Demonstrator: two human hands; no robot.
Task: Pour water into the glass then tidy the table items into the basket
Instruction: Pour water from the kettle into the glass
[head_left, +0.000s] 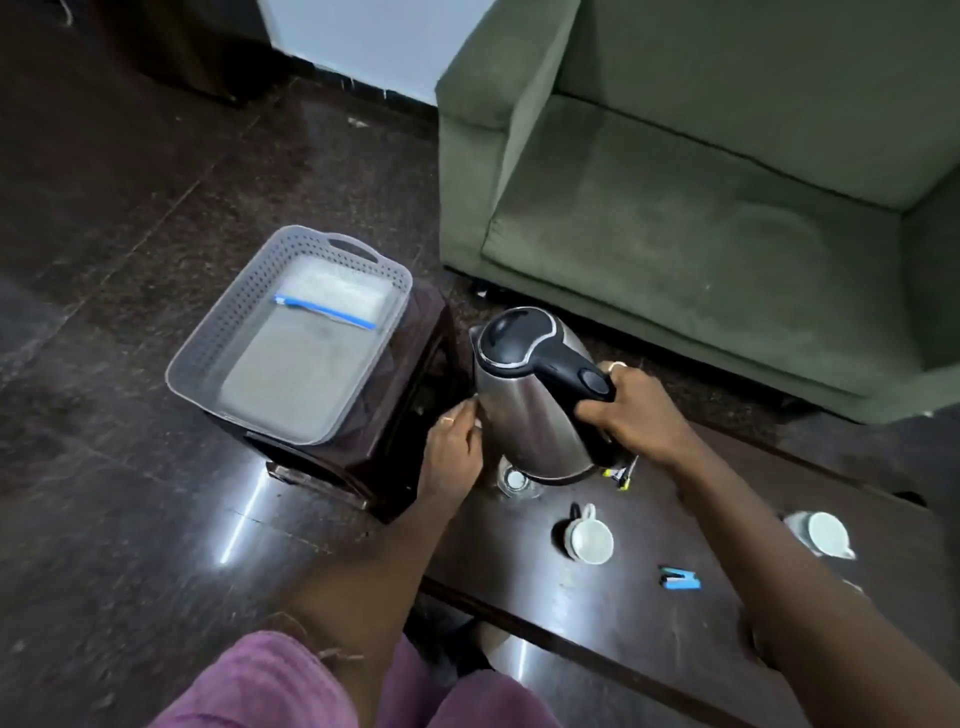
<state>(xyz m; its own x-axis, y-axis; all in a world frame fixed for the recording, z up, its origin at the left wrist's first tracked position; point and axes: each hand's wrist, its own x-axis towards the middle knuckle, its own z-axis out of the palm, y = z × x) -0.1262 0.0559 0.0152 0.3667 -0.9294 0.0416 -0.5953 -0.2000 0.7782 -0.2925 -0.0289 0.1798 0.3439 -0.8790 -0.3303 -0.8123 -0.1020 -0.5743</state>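
Note:
My right hand grips the black handle of a steel kettle, held above the dark table. My left hand touches the kettle's left side with its fingers. A clear glass stands on the table right under the kettle's base, partly hidden by it. The grey perforated basket sits on a dark stool to the left and holds a clear bag with a blue strip.
On the table lie two white cups, a blue stapler-like item and a small yellow-black object. A green sofa stands behind the table. Dark glossy floor surrounds the stool.

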